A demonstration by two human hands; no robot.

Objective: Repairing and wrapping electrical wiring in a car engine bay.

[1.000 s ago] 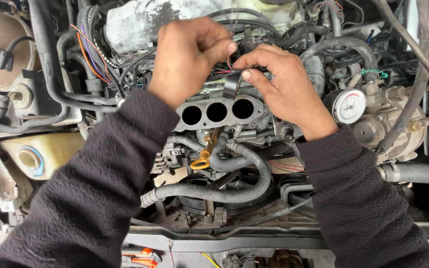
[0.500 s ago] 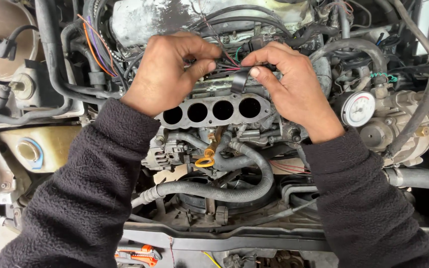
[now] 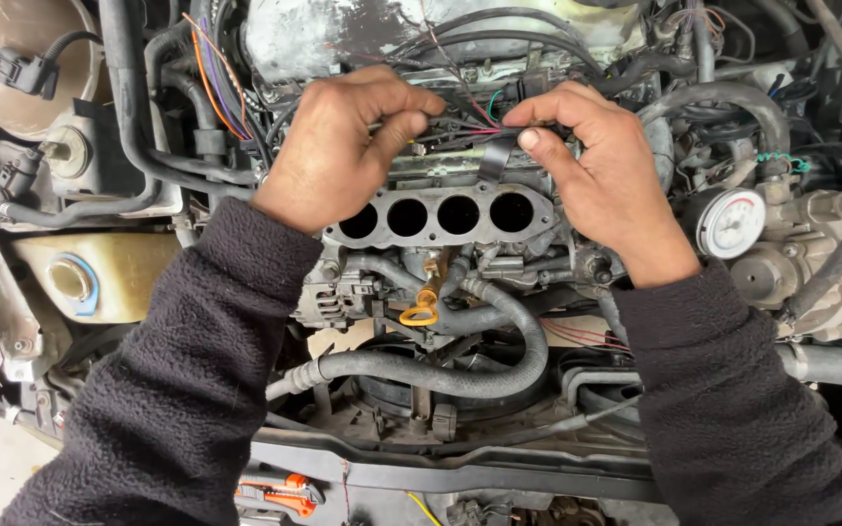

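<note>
Both hands have spread slightly apart along the wire bundle (image 3: 460, 125) since a moment ago. The left hand (image 3: 343, 146) and right hand (image 3: 596, 170) pinch it with closed fingers, black tape (image 3: 492, 156) dangling between them above the four-port manifold flange (image 3: 440, 214).

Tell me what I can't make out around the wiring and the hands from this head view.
- Left hand fingertips: curled under, their grip on the wire bundle hidden.
- Black tape strip: upper end covered by the right hand thumb.
- Round gauge: markings too small.
- Orange-handled tool: partly behind the front crossbar.
</note>
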